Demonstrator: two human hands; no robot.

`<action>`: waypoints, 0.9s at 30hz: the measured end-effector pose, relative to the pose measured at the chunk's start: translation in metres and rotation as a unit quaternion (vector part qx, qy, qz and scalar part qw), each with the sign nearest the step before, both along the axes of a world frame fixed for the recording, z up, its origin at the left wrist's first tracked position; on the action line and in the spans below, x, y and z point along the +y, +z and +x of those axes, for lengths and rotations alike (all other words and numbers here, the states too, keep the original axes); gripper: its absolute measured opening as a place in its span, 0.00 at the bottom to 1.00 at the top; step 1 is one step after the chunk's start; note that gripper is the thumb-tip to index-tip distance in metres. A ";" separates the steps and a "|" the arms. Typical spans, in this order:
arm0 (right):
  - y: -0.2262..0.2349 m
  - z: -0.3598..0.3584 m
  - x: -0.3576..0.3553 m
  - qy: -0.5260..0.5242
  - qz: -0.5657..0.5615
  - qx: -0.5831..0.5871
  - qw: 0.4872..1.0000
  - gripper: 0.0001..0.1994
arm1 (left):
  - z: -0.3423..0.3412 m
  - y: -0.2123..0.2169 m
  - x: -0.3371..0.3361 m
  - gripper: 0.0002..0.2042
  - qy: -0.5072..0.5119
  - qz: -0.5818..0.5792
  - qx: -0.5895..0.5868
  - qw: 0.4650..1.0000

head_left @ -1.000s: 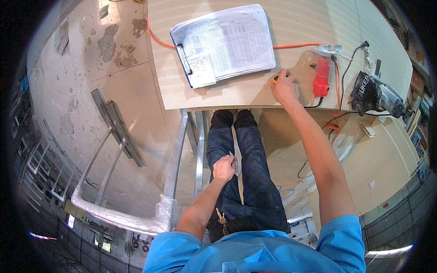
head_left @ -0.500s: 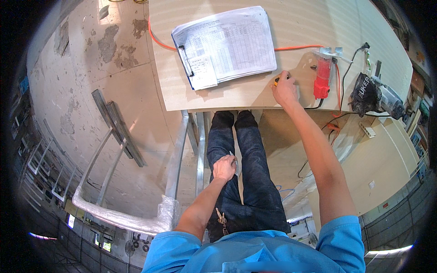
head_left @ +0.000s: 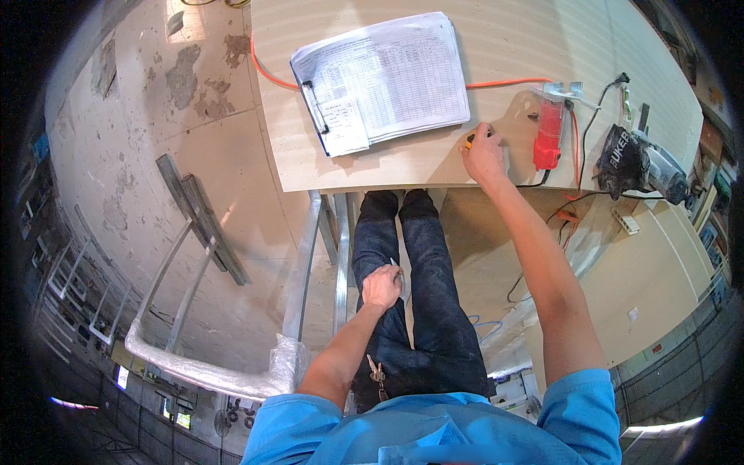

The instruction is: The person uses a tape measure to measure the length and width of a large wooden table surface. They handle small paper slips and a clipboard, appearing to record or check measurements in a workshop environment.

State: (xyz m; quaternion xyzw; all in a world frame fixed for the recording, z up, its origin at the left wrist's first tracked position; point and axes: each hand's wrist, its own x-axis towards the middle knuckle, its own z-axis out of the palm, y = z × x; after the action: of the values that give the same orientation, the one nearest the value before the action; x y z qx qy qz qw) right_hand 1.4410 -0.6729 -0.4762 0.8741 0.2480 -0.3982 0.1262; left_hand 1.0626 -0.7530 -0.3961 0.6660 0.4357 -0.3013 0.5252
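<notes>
My right hand [head_left: 486, 155] rests near the front edge of the pale tabletop [head_left: 372, 170]. Its fingers are closed on a small yellow-and-black object [head_left: 470, 141], mostly covered by the hand, so its kind does not show. Down by my thighs, my left hand [head_left: 382, 286] is closed on a small pale object [head_left: 401, 284] that I cannot make out. A clipboard with a stack of printed sheets [head_left: 387, 81] lies left of my right hand. To that hand's right lies a red corded power tool [head_left: 547, 136] with a metal front end.
A grey power tool [head_left: 663, 174] with a black bag [head_left: 618, 164] sits at the table's right end, among cables. An orange cord [head_left: 504, 82] runs behind the clipboard. A metal frame with plastic-wrapped tube [head_left: 209, 368] stands left; metal bars [head_left: 194, 213] lie on the floor.
</notes>
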 end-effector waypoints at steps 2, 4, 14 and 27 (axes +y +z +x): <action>0.000 -0.001 -0.001 0.006 0.003 -0.003 1.000 0.36 | 0.000 0.000 0.001 0.10 -0.003 -0.006 0.001 1.000; -0.001 -0.001 -0.001 0.002 0.007 -0.006 1.000 0.36 | 0.000 0.001 0.001 0.10 -0.002 0.006 -0.006 1.000; -0.007 -0.001 -0.007 0.025 0.024 -0.027 0.999 0.35 | 0.004 0.006 -0.027 0.11 0.040 0.046 0.011 0.998; 0.059 -0.043 -0.120 0.023 0.102 0.168 0.980 0.40 | -0.010 0.078 -0.139 0.15 0.449 0.063 0.005 0.891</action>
State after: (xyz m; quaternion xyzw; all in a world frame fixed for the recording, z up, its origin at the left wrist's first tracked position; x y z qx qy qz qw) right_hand 1.3980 -0.7931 -0.4175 0.7972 0.3247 -0.5089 0.0024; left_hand 1.0524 -0.8917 -0.3183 0.4296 0.7091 -0.0089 0.5591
